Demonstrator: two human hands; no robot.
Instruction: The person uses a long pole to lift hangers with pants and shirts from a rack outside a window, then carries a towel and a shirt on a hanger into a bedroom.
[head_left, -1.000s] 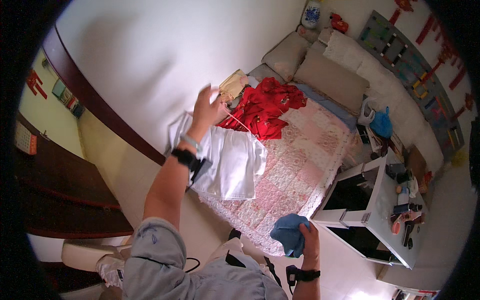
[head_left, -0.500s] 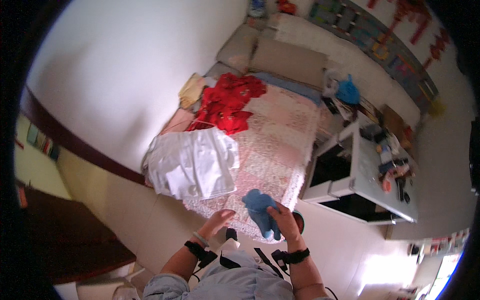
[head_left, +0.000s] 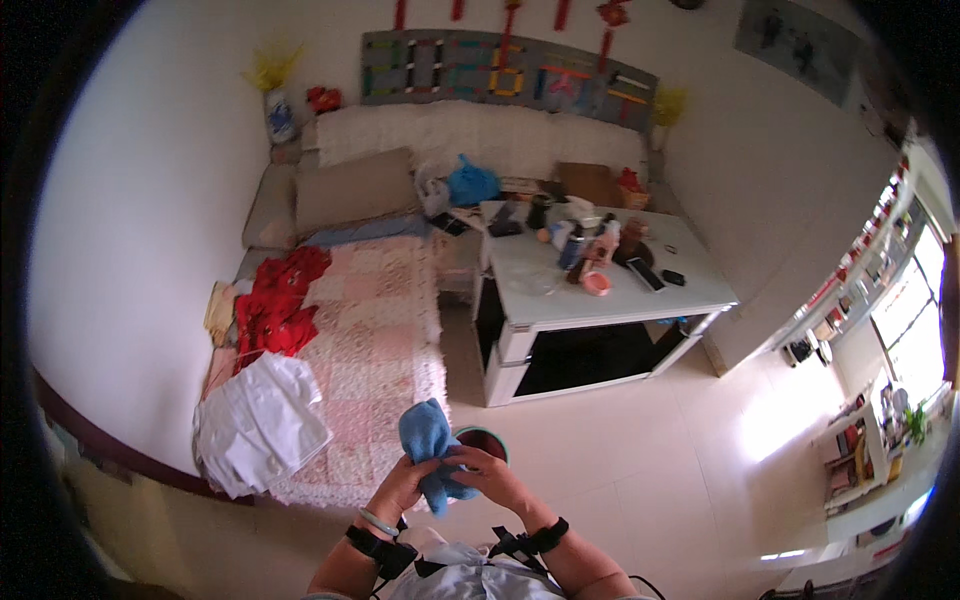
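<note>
A crumpled blue cloth (head_left: 425, 432) is gathered up in front of me, between my two hands. My left hand (head_left: 404, 484) grips its near left side, with a pale bangle on the wrist. From the other side my right hand (head_left: 492, 476) closes its fingers over the cloth's lower right part. Just beyond the right hand stands a round bin or bucket (head_left: 486, 438) with a green rim and dark red inside, partly hidden by the hand and cloth.
To the left, a sofa with a pink patchwork cover (head_left: 370, 345) bears white clothing (head_left: 262, 425) and red clothing (head_left: 280, 300). A white glass-topped table (head_left: 540, 275) stands ahead to the right, with a phone, bottles and small items. A blue plastic bag (head_left: 472, 182) lies behind it.
My view has swung to the right. My left hand, apart from the cloth before, now grips it together with my right hand, and the cloth is more bunched up.
</note>
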